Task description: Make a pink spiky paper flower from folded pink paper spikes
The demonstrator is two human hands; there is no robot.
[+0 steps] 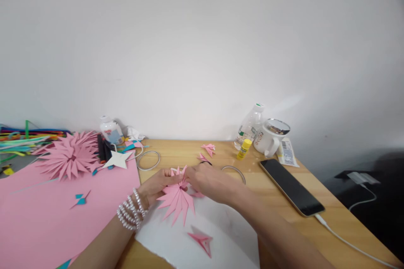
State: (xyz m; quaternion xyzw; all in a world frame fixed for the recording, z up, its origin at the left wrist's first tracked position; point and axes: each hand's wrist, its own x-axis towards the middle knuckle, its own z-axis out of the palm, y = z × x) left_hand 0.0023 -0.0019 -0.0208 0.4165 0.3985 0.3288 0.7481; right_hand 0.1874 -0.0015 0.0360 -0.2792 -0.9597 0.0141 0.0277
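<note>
**Paper fan at mid-desk: handling notes**

Plain white wall fills the upper frame; wooden desk [334, 214] runs across the bottom. At lower centre, over a white sheet [221, 235], both hands meet on a half-built pink folded-paper spiked flower [177, 202]. Left hand [158, 185], pearl bracelets at the wrist, pinches its hub from the left; right hand [206, 180] is closed on the hub from the right. Judgement: very light, creases stiff but points crush easily; hold at the gathered centre, not the tips. A loose pink folded point [202, 240] lies below. Finished pink paper flower [69, 155] sits at left; dark phone [292, 187] at right.
</note>
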